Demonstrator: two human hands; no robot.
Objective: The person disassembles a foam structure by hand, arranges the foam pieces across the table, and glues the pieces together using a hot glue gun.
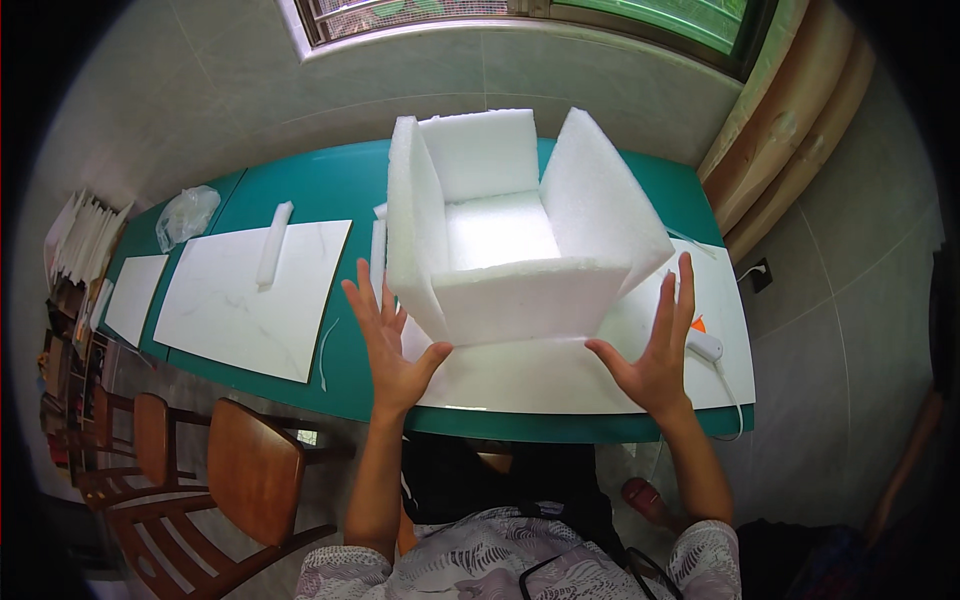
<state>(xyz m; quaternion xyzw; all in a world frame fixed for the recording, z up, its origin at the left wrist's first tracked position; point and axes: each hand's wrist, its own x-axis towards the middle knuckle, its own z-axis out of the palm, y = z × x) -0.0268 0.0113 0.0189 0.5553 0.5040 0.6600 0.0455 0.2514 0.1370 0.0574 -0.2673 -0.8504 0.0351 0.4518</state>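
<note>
An open-topped box of thick white foam panels [530,300] stands on a glossy white board [520,385] in front of me. Its left and right walls lean outward, and the right one rises to a pointed corner. My left hand [395,350] is at the front left corner, fingers spread and palm turned inward. At the front right corner, my right hand [650,355] mirrors it with thumb and fingers apart. Neither hand grips anything; whether the fingertips touch the foam I cannot tell. Beside my right hand lies a white glue gun [704,345] with an orange part and a cord.
The green table [350,160] also carries a marbled white board [230,320] with a foam strip [273,245] on it, a smaller white board [135,295] and a clear plastic bag [188,215]. Wooden chairs [255,455] stand at the left. A curtain [790,130] hangs at the right.
</note>
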